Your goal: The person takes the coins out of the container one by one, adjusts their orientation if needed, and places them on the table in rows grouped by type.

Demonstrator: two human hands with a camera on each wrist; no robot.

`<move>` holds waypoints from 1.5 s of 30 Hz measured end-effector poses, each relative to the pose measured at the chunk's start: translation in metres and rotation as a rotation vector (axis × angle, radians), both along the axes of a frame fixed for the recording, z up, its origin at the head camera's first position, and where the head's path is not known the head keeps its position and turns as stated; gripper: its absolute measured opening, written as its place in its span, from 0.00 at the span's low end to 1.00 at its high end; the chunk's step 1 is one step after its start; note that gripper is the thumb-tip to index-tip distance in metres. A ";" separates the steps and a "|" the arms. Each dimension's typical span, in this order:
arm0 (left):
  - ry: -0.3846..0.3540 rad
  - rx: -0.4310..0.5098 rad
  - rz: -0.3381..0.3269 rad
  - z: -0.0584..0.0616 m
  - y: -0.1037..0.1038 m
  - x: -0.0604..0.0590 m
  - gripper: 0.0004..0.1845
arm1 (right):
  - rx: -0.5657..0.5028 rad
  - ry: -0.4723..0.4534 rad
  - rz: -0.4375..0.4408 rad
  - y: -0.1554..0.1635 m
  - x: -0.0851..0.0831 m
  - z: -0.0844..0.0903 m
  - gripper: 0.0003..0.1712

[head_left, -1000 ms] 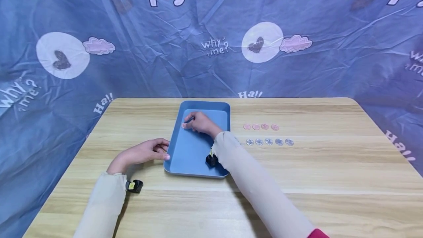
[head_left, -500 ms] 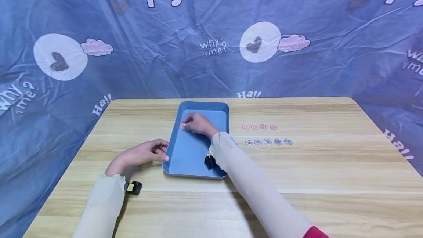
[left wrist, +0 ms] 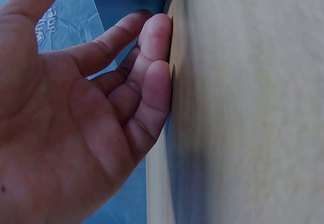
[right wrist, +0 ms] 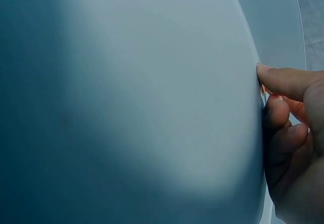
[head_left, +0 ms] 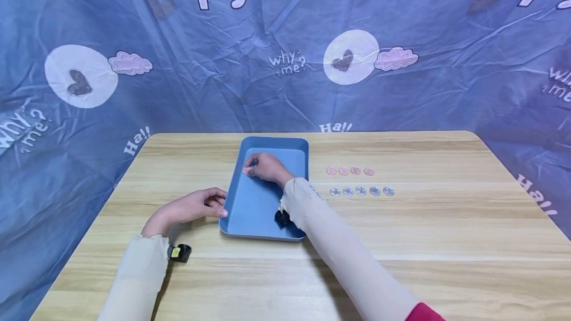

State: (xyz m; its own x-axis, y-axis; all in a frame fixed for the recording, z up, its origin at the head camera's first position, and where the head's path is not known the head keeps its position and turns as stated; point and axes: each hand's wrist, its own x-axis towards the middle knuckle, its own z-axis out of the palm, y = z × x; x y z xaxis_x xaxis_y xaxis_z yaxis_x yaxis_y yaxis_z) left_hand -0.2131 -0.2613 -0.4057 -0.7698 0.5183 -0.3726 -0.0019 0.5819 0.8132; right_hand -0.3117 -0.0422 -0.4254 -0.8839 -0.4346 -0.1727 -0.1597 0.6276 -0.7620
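Note:
My right hand (head_left: 266, 166) reaches into a blue rectangular tray (head_left: 250, 212). Its thumb and forefinger pinch a copper-coloured coin (head_left: 247, 170) low by the tray's left wall; in the right wrist view only a thin edge of the coin (right wrist: 262, 89) shows. My left hand (head_left: 193, 206) rests beside the tray's near left side, thumb tip on the rim. In the left wrist view the left hand's fingers (left wrist: 154, 37) are loosely bent, tips down on the wooden table and the forefinger against the tray's outer wall.
Right of the tray lie a row of copper-coloured coins (head_left: 355, 170) and, nearer, a row of silver-coloured coins (head_left: 361, 191). My right sleeve (head_left: 339, 241) crosses the tray's right wall. A blue printed cloth (head_left: 285, 98) hangs behind the wooden table (head_left: 446, 237).
The head view shifts slightly. My right hand stays at the tray's left wall with the coin still pinched, its fingertips turning a little. The left hand keeps its place.

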 end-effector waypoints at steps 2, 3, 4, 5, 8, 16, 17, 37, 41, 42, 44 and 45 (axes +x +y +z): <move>0.003 -0.005 -0.002 0.000 0.000 0.000 0.32 | -0.003 -0.001 0.002 0.000 0.000 0.000 0.07; 0.002 -0.005 -0.003 0.001 0.000 0.001 0.32 | -0.006 -0.004 0.003 0.000 0.000 0.000 0.07; -0.002 -0.005 0.000 0.001 0.000 0.001 0.31 | -0.011 -0.007 0.006 0.000 0.000 0.000 0.07; -0.004 -0.005 0.002 0.001 0.000 0.001 0.30 | -0.015 -0.013 0.007 0.000 -0.001 0.000 0.06; 0.002 -0.001 -0.004 0.000 0.000 0.002 0.28 | -0.029 -0.032 0.010 0.001 -0.001 -0.001 0.06; 0.036 -0.020 0.006 -0.001 -0.001 0.002 0.27 | -0.057 -0.058 0.045 0.002 -0.004 -0.001 0.07; 0.043 -0.026 0.010 -0.001 -0.001 0.002 0.28 | -0.070 -0.039 0.059 0.003 -0.005 -0.002 0.06; 0.010 -0.003 0.009 -0.001 0.001 0.000 0.26 | -0.129 -0.066 0.060 0.003 -0.004 0.004 0.07; 0.022 -0.014 0.010 -0.001 0.000 0.000 0.26 | -0.129 -0.124 0.088 0.003 -0.005 0.011 0.09; 0.020 -0.013 0.010 0.000 0.000 0.000 0.26 | -0.126 -0.134 0.097 0.003 -0.004 0.014 0.10; 0.016 -0.009 0.008 0.000 0.000 0.001 0.26 | -0.122 -0.144 0.115 0.003 -0.004 0.019 0.11; 0.015 -0.009 0.008 0.000 0.000 0.001 0.26 | -0.121 -0.145 0.121 0.003 -0.004 0.023 0.12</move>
